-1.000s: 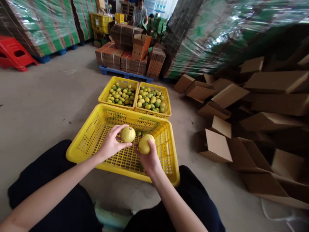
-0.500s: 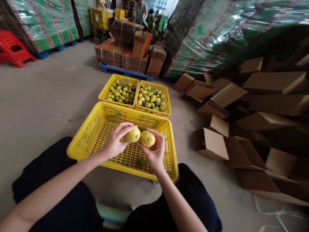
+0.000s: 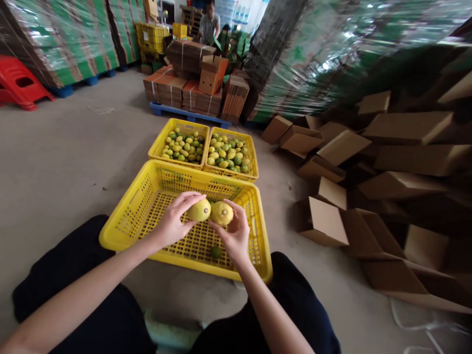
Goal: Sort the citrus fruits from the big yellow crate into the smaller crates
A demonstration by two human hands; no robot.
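Note:
My left hand [image 3: 172, 222] holds a yellow lemon [image 3: 199, 210] and my right hand [image 3: 236, 235] holds a second yellow lemon [image 3: 221, 213]. The two fruits touch side by side above a large yellow plastic crate [image 3: 125, 216] that sits between my knees. One small green lemon [image 3: 216, 251] lies on the crate floor under my right hand. Beyond it stand two smaller yellow crates, the left one [image 3: 158, 145] and the right one [image 3: 253, 162], both filled with several green and yellow lemons.
Loose folded cardboard boxes [image 3: 324, 223] are heaped on the floor to the right. A blue pallet with bundled flat cartons [image 3: 191, 91] stands behind the crates, with a person [image 3: 209, 24] beyond it. Wrapped stacks line both sides. A red plastic stool [image 3: 20, 83] is far left.
Both hands have brought the two lemons together until they touch and turned them so their ends face me. The small green lemon on the crate floor came into view.

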